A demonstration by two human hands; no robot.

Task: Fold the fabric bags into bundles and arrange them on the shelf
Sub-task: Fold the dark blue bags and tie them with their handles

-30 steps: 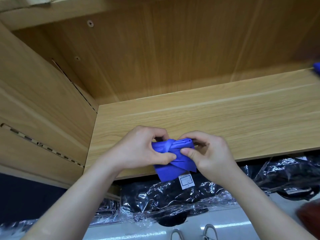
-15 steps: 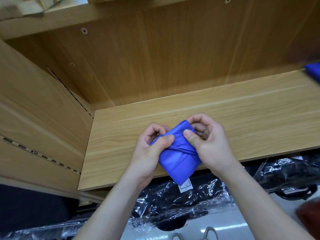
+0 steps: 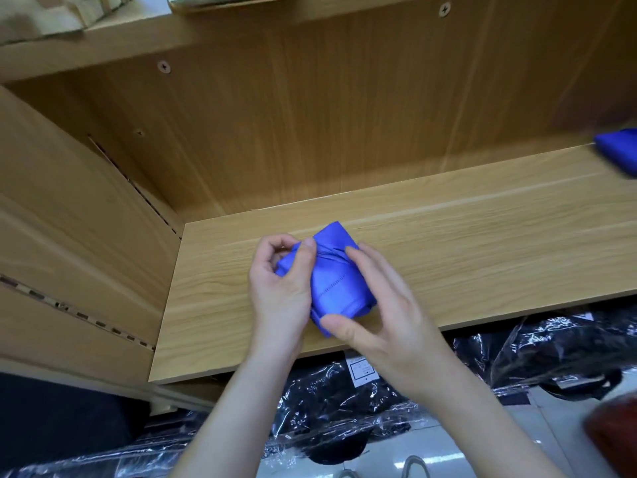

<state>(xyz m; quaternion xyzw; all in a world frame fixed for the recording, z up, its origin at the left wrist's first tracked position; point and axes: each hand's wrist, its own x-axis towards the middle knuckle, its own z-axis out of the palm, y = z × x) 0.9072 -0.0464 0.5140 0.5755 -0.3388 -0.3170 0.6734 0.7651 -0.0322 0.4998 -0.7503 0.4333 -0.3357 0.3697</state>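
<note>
So the folds cannot spring loose, our left hand [image 3: 279, 288] pinches the blue bundle [image 3: 336, 281] and our right hand [image 3: 389, 322] spans it, both grips clamped on it, over the shelf [image 3: 482, 253] at its near left.

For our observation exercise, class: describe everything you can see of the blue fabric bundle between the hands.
The blue bundle is a folded bag of thin, matte cloth, creased, with a stitched line across its face. It lies tilted over the wooden shelf; contact with the board is unclear. The left hand grips its upper left, thumb on top; the right hand pinches its top and lower corner.
</note>
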